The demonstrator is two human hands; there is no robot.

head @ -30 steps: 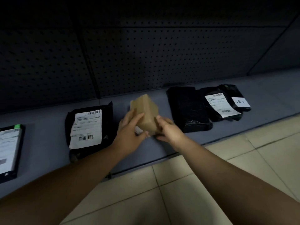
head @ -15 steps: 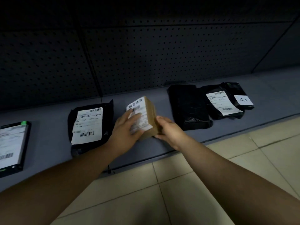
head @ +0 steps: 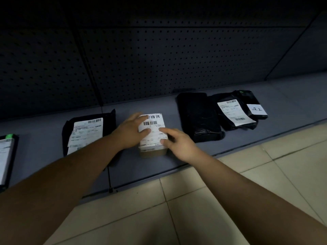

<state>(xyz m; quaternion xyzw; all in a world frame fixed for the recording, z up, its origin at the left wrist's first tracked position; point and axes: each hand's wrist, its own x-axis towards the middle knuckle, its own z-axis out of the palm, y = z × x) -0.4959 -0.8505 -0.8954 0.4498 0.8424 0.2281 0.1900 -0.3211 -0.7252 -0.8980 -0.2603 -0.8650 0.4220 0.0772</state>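
Reaching forward, I rest my left hand (head: 130,133) flat on the labelled cardboard box (head: 153,125); my right hand (head: 178,144) touches its right edge with relaxed fingers. It lies on the shelf (head: 150,166).

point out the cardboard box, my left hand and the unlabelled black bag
cardboard box (head: 154,136): head view, on its white label
left hand (head: 130,132): head view, back of the hand
unlabelled black bag (head: 198,117): head view, middle of its top face

Parcel depot/pickup pt: labelled parcels (head: 86,133) on grey shelf (head: 283,96) w/ pegboard back (head: 159,64).
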